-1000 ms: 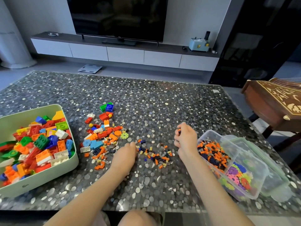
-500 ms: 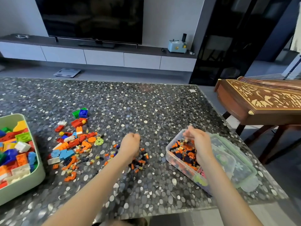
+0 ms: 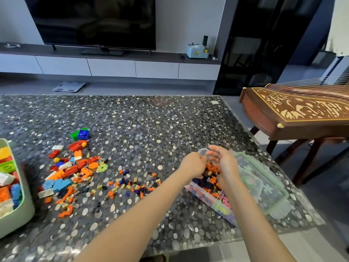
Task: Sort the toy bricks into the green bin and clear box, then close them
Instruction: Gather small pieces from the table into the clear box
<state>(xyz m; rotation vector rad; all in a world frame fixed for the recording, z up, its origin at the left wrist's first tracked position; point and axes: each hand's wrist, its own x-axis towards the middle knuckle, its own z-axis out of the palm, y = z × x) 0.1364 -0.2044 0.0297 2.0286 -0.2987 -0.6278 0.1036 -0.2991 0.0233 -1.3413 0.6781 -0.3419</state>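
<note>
The clear box (image 3: 206, 199) sits at the table's right, holding small orange and dark bricks (image 3: 208, 181). Under it lies its green-rimmed lid (image 3: 272, 188). My right hand (image 3: 223, 164) hovers over the box with fingers spread and relaxed. My left hand (image 3: 193, 164) is curled into a fist at the box's near-left edge; what it holds is hidden. Loose small bricks (image 3: 135, 184) lie mid-table. Larger bricks (image 3: 69, 169) are scattered to the left. The green bin (image 3: 22, 214) full of large bricks stands at the far left edge.
A carved wooden string instrument (image 3: 294, 112) on a stand sits just beyond the table's right edge. A TV console (image 3: 113, 65) and a floor scale (image 3: 69, 86) lie behind the table.
My left hand has travelled right from the small-brick pile to the clear box. My right hand has opened its fingers over the box. The view has swung right.
</note>
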